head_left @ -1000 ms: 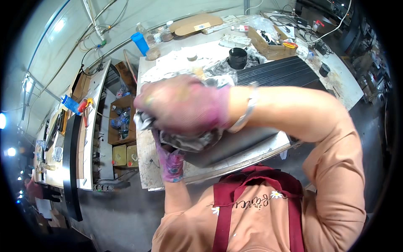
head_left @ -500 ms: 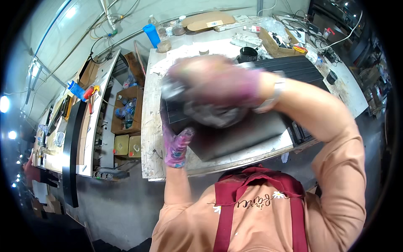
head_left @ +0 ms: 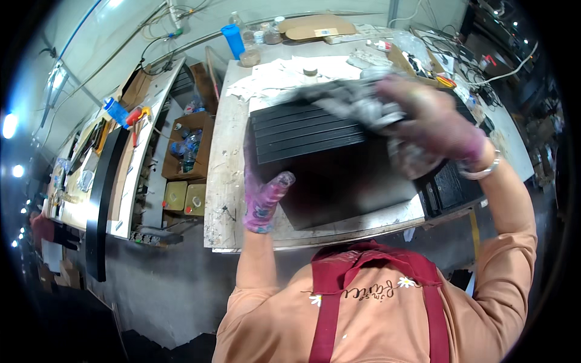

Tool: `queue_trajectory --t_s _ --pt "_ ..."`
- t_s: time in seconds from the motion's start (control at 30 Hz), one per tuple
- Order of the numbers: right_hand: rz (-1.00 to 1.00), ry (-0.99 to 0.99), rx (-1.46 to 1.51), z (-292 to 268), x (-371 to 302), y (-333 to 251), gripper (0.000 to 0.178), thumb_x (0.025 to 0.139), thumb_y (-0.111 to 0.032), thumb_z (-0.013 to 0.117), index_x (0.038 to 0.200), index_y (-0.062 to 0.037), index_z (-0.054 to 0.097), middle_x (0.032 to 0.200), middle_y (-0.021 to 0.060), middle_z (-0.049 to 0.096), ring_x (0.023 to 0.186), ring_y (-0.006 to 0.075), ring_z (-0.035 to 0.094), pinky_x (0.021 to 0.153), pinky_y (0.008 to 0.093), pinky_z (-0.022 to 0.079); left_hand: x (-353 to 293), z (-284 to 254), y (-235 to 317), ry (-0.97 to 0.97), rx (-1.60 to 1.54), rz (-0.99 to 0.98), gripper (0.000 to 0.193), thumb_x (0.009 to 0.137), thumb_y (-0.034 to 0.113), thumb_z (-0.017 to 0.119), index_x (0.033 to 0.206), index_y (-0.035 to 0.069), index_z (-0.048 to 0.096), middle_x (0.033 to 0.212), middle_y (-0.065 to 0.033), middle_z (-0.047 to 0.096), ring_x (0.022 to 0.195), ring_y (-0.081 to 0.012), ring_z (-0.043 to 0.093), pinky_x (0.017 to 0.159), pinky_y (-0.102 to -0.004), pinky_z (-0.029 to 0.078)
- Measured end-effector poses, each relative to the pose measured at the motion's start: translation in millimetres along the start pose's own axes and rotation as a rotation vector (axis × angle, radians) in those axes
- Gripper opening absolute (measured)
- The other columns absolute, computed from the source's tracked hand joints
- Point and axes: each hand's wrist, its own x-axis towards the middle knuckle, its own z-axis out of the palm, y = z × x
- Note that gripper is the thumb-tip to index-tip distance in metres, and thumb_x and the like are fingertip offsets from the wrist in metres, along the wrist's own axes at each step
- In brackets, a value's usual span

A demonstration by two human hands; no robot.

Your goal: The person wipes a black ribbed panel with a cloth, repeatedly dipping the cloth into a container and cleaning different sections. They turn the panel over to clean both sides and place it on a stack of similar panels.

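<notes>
A glossy black box-shaped piece [head_left: 339, 187] with a grooved upper face stands on the worktable in front of me. My left hand [head_left: 264, 199], in a purple patterned glove, grips its left edge. The thumb lies against the front face and the fingers run along the side. Over the right part of the piece is my right hand [head_left: 433, 118], also gloved and smeared by motion. It is closed on a crumpled grey rag [head_left: 363, 103], which trails leftward across the grooved face.
Behind the piece are white paper [head_left: 272, 75], a blue cup [head_left: 233, 41], several jars and brown cardboard [head_left: 318, 27]. A tool-filled carton [head_left: 402, 60] stands at the back right. Left of the worktable are a carton of bottles [head_left: 203, 130] and a side bench carrying a long black panel [head_left: 100, 212].
My right hand has swept the rag from the left end of the piece to the right, uncovering the grooved face. My left hand keeps its place on the left edge.
</notes>
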Motion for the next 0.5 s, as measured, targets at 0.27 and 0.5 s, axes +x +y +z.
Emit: queue_trajectory --t_s 0.27,0.5 --pt "-0.251 -0.022 0.252 41 41 -32 0.021 0.076 -0.010 0.056 0.096 -0.0043 0.061 0.083 0.0144 0.063 0.075 0.0249 0.064 0.067 0.0375 0.053 -11 -11 -31 0.174 -0.102 -0.119 0.073 0.079 0.030 0.066 0.138 0.005 0.030 0.124 -0.0111 0.048 0.104 -0.0222 0.052 0.089 -0.0338 0.044" --pt "0.156 0.041 0.169 -10 -27 52 0.037 0.077 -0.020 0.065 0.112 -0.0085 0.058 0.104 0.0095 0.059 0.095 0.0239 0.058 0.084 0.0335 0.047 -22 -8 -21 0.163 0.025 0.006 0.089 0.066 0.060 0.069 0.126 0.000 0.044 0.116 -0.0113 0.054 0.102 -0.0227 0.054 0.085 -0.0325 0.046"
